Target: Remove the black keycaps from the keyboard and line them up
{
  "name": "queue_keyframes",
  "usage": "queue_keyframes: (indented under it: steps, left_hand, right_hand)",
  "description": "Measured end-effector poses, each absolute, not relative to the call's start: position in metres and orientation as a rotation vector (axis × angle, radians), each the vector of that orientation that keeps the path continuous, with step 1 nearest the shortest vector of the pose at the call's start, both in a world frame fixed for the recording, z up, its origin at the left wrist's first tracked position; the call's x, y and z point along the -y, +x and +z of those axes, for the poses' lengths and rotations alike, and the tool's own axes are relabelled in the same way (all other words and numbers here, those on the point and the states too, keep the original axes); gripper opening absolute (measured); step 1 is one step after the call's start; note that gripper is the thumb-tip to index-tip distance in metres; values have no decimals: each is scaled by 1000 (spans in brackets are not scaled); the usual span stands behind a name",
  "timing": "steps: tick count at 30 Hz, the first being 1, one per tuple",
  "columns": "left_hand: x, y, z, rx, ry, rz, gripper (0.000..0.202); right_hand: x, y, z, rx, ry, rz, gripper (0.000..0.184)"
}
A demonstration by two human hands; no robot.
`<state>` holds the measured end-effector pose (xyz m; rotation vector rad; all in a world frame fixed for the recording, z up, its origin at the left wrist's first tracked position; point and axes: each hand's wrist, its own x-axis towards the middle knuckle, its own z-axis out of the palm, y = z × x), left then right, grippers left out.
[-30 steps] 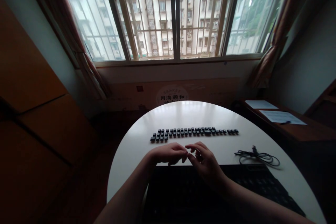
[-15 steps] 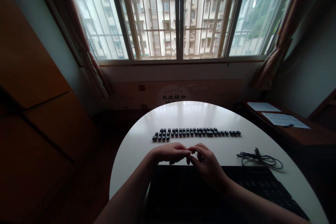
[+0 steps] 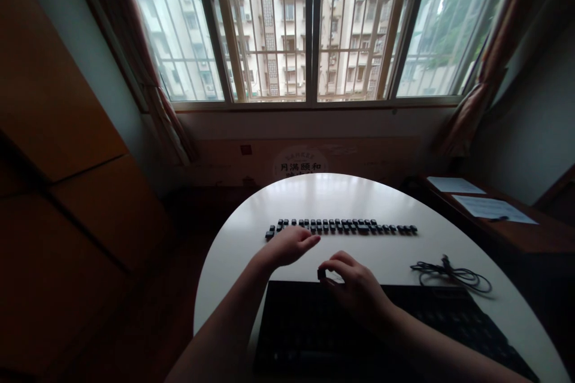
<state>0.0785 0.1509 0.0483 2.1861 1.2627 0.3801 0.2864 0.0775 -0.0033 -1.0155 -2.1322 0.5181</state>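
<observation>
My right hand [image 3: 353, 284] hovers over the far edge of a black keyboard [image 3: 314, 329] and pinches a small black keycap [image 3: 321, 274] between thumb and fingers. My left hand [image 3: 290, 246] reaches forward over the white round table [image 3: 341, 197], its fingers loosely together and extended, just in front of the left end of a row of loose black keycaps [image 3: 344, 227]. Whether the left hand holds anything is hidden under its fingers.
A coiled black cable [image 3: 449, 275] lies on the table to the right. A dark side desk with papers [image 3: 485, 206] stands at right. A cardboard box [image 3: 300, 161] sits under the barred window behind the table. Brown wooden panels fill the left.
My hands, touching fingertip to fingertip before, have parted. The left hand moved forward toward the keycap row; the right hand dropped back to the keyboard edge with a keycap.
</observation>
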Motion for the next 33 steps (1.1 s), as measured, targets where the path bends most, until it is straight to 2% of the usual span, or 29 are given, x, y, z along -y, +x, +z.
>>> queue_keyframes:
  steps: [8, 12, 16, 19, 29, 33]
  left_hand:
    - [-149, 71, 57, -1642, 2283, 620, 51]
    - [-143, 67, 63, -1797, 2257, 520, 43]
    - [-141, 64, 67, -1872, 2159, 293, 38]
    - [-143, 62, 68, -1892, 2118, 251, 37]
    - [-149, 51, 65, -2006, 2092, 473, 41]
    - [-160, 40, 59, -2080, 2070, 623, 42]
  right_hand:
    - [-63, 285, 12, 2346, -1002, 252, 23]
    - [-62, 293, 24, 2418, -1069, 187, 22]
    - [-78, 308, 29, 2475, -1169, 253, 21]
    - [-99, 316, 24, 2507, -1228, 366, 15]
    - [-156, 289, -4, 2501, -1316, 407, 17]
    - [-168, 265, -5, 2497, -1279, 322, 19]
